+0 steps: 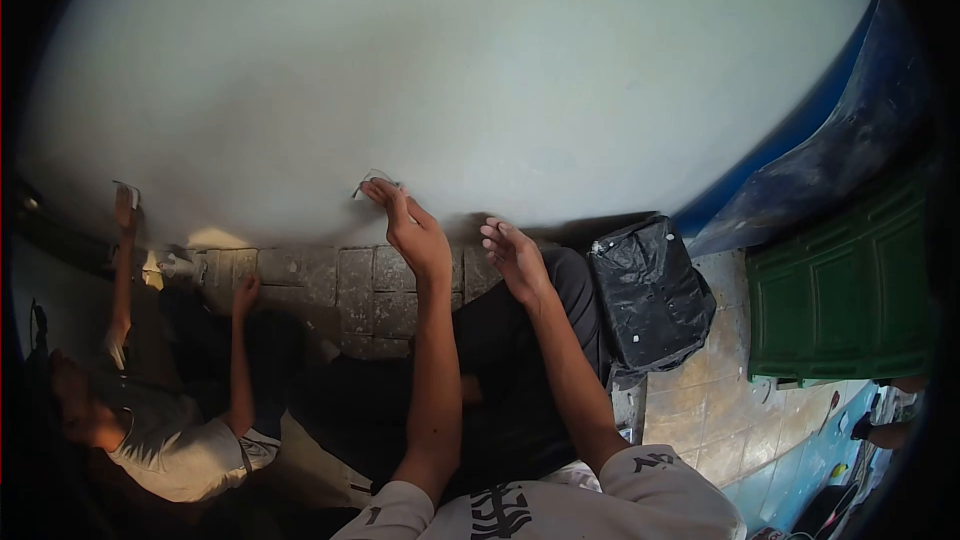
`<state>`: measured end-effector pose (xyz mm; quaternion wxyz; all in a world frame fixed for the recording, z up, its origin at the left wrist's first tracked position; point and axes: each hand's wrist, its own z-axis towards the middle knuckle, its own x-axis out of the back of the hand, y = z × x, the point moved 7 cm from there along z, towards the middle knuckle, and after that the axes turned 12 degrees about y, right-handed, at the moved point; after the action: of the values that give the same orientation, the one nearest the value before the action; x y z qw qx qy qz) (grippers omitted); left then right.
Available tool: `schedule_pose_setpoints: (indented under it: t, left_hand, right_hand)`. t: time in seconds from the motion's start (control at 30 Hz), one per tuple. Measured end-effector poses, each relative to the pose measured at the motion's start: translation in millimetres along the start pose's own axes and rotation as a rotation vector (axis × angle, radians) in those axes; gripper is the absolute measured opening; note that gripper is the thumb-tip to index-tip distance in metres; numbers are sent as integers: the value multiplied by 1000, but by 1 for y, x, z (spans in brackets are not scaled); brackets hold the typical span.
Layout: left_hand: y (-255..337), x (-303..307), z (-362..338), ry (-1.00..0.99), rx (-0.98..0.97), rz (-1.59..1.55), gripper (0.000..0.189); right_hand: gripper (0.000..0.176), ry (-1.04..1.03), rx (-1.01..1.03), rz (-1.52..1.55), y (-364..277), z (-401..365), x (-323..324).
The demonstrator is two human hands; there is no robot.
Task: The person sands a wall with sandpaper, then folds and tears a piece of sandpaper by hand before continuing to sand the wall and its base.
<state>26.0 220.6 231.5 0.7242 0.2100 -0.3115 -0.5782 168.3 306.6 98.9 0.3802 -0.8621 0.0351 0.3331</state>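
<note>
My left hand is raised against the big pale curved surface, its fingers closed on a small thin sheet that lies against that surface. My right hand is held above my right knee, close to the surface's lower edge. Its fingers are apart and slightly curled, with nothing in them.
At the left a co-worker sits, one hand holding a small sheet to the same surface. A black plastic-covered object stands beside my right knee. Farther right are a green ribbed panel, blue sheeting and another person's hand.
</note>
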Motion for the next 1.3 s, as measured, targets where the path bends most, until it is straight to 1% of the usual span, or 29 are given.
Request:
schedule_pose_setpoints:
  t: [0.03, 0.07, 0.13, 0.2, 0.27, 0.3, 0.33, 0.4, 0.43, 0.47, 0.53, 0.67, 0.73, 0.87, 0.93, 0.97, 1.0, 1.07, 1.13, 1.17, 1.23, 1.27, 1.3]
  left_hand:
    - [2, 4, 2, 51, -64, 36, 41]
    - [-5, 6, 6, 52, -55, 33, 41]
    - [-42, 9, 8, 69, 452, -77, 42]
    - [-41, 4, 5, 65, 426, -39, 43]
    - [-24, 10, 3, 96, 26, 3, 42]
    - [-17, 14, 5, 73, -102, 122, 42]
    - [-25, 19, 6, 61, -85, 137, 42]
    - [-54, 24, 11, 80, 279, -32, 43]
    - [-52, 23, 14, 73, 387, -80, 43]
    - [-52, 19, 12, 74, 385, -86, 43]
    - [-39, 10, 8, 80, 156, -12, 43]
    - [-43, 14, 11, 150, 108, 30, 44]
    - [-63, 12, 11, 143, 431, -82, 44]
    - [-55, 15, 11, 134, 376, -108, 45]
    - [-58, 16, 14, 131, 514, -143, 46]
    - [-52, 16, 13, 126, 519, -148, 46]
    - [-40, 15, 16, 103, 486, -154, 46]
    - [-33, 10, 15, 77, 456, -161, 46]
    - [-31, 10, 13, 239, 338, -127, 45]
    - [-33, 8, 8, 233, 347, -134, 45]
    - [-28, 3, 10, 223, 292, -62, 45]
    - [-29, 3, 8, 213, 298, -73, 45]
    - [-29, 6, 8, 184, 362, -105, 44]
  right_hand:
    - [32, 0, -2, -8, 0, 0, -1]
    - [33, -1, 0, 7, 0, 0, 0]
    - [35, 15, 8, 25, -2, -4, 3]
    - [37, 7, -3, 38, -1, -3, 2]
    - [38, -9, -12, 46, 0, 2, 0]
    - [38, -29, -14, 76, 1, 1, -2]
    - [36, -40, -26, 97, 1, 1, -2]
    - [35, -50, -26, 100, 2, 2, 0]
    - [35, -47, -20, 98, 0, 3, 1]
    - [34, -31, -31, 91, 1, 2, 2]
    - [34, -34, -44, 85, 2, 4, -3]
    - [35, -43, -33, 49, 2, 3, -5]
    - [36, -15, -34, 66, 3, 1, -1]
    - [37, -9, -33, 42, 3, 4, -3]
    - [37, -19, -27, 45, 5, 4, -1]
    - [37, -44, -18, 45, 4, 4, -2]
    - [37, -42, -10, 43, 1, 5, -3]
    - [37, -4, -19, 23, 3, 3, -2]
    - [36, -13, -11, 21, 4, 4, -2]
    - [36, -29, -6, 21, 4, 3, -2]
    - [36, -20, -3, 18, 3, 7, -1]
    - [36, -12, -19, 19, 6, 6, 1]
    - [35, -13, -15, 23, 4, 3, -2]
